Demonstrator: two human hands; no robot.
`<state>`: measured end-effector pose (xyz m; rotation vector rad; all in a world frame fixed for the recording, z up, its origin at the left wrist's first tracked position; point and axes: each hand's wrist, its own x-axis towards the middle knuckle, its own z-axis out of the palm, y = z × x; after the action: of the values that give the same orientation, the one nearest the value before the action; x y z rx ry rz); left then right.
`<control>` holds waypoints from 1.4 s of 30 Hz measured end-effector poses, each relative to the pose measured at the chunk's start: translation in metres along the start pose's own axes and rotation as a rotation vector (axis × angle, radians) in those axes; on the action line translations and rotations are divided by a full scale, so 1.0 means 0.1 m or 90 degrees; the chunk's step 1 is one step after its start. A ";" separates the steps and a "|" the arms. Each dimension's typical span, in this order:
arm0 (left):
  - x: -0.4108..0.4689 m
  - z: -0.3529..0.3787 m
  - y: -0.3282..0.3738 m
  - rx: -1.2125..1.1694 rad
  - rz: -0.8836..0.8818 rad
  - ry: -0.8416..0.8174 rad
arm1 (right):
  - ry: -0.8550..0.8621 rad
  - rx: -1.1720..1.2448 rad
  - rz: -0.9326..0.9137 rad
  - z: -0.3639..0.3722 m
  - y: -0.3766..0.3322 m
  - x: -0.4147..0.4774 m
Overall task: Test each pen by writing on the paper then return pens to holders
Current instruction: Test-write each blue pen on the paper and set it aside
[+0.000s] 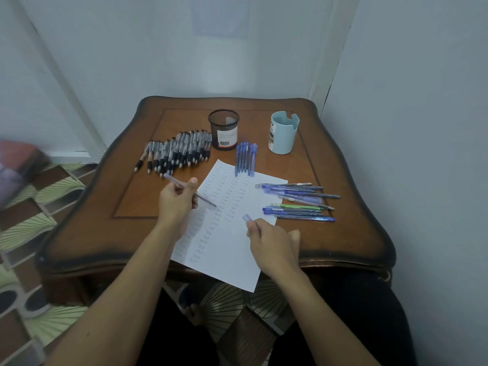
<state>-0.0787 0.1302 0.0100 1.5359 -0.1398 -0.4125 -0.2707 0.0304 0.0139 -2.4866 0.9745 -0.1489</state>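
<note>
Two holders stand near the tabletop's far edge: a black mesh pen cup [224, 129] with a barcode label, and to its right, well apart, a pale blue plastic holder [284, 133] with a notched rim. A heap of clear pens with black grips [177, 151] lies just left of the mesh cup. A short row of blue pens [246, 158] lies between the two holders, their near ends resting on the far edge of the sheet of paper [237, 249].

The paper lies tilted across the middle of the wooden table [132, 196]. Its near corner hangs over the near edge, and columns of the handwritten word "test" cover its left part. More blue pens and one green one [298, 199] lie scattered toward the right edge, some overlapping the sheet.

The left hand [177, 204] grips a lilac pen [206, 200] in curled fingers. The slim end points down-right over the written columns; whether it touches the paper cannot be told. The right hand [274, 247], over the sheet's right side, pinches a small lilac cap [247, 218] between its fingertips.
</note>
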 end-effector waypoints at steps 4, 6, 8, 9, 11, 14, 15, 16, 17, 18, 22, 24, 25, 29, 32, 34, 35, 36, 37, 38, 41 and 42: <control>-0.08 0.07 -0.07 -0.025 0.045 -0.046 | 0.056 -0.098 -0.019 0.00 0.09 0.11; -0.12 0.16 -0.07 -0.052 0.051 -0.088 | 0.068 -0.108 -0.027 0.01 0.11 0.20; -0.14 0.24 -0.09 -0.027 0.085 -0.118 | 0.076 -0.102 -0.036 0.01 0.10 0.29; -0.14 0.27 -0.10 0.016 0.115 -0.123 | 0.081 -0.103 -0.040 0.01 0.09 0.33; -0.16 0.32 -0.13 0.098 0.158 -0.108 | 0.093 -0.098 -0.047 0.02 0.06 0.39; -0.16 0.33 -0.17 0.120 0.160 -0.083 | 0.104 -0.097 -0.054 0.06 0.05 0.46; -0.16 0.33 -0.17 0.118 0.159 -0.085 | 0.106 -0.100 -0.057 0.07 0.06 0.48; -0.16 0.33 -0.18 0.115 0.157 -0.090 | 0.106 -0.101 -0.057 0.08 0.07 0.49; -0.17 0.33 -0.17 0.114 0.157 -0.098 | 0.105 -0.102 -0.055 0.09 0.07 0.51; -0.17 0.32 -0.17 0.116 0.159 -0.106 | 0.106 -0.103 -0.052 0.10 0.07 0.52; -0.15 0.32 -0.22 0.175 0.188 -0.086 | 0.137 -0.051 -0.081 0.16 0.07 0.44; -0.14 0.31 -0.25 0.203 0.194 -0.068 | 0.127 -0.013 -0.149 0.19 0.11 0.36; -0.14 0.32 -0.25 0.225 0.204 -0.071 | 0.102 -0.004 -0.189 0.20 0.13 0.32; -0.15 0.34 -0.25 0.263 0.250 -0.089 | 0.014 -0.024 -0.295 0.25 0.24 0.25; -0.14 0.33 -0.26 0.269 0.259 -0.094 | 0.005 -0.030 -0.311 0.25 0.27 0.25; -0.13 0.33 -0.27 0.285 0.272 -0.098 | 0.007 -0.032 -0.317 0.26 0.28 0.25; -0.12 0.33 -0.28 0.293 0.276 -0.099 | 0.011 -0.030 -0.316 0.27 0.29 0.24; -0.12 0.33 -0.27 0.301 0.279 -0.100 | 0.014 -0.026 -0.313 0.27 0.29 0.24; -0.12 0.33 -0.27 0.304 0.277 -0.096 | 0.015 -0.020 -0.308 0.27 0.29 0.24; -0.12 0.33 -0.27 0.306 0.274 -0.093 | 0.014 -0.016 -0.304 0.28 0.29 0.25; -0.13 0.34 -0.25 0.304 0.267 -0.093 | 0.015 -0.003 -0.302 0.28 0.29 0.26; -0.13 0.34 -0.25 0.307 0.265 -0.092 | 0.015 -0.002 -0.303 0.28 0.29 0.26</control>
<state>-0.1067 0.1034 -0.0112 1.8900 -0.6999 -0.1592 -0.2623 0.0048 -0.0258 -2.6805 0.3737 -0.3268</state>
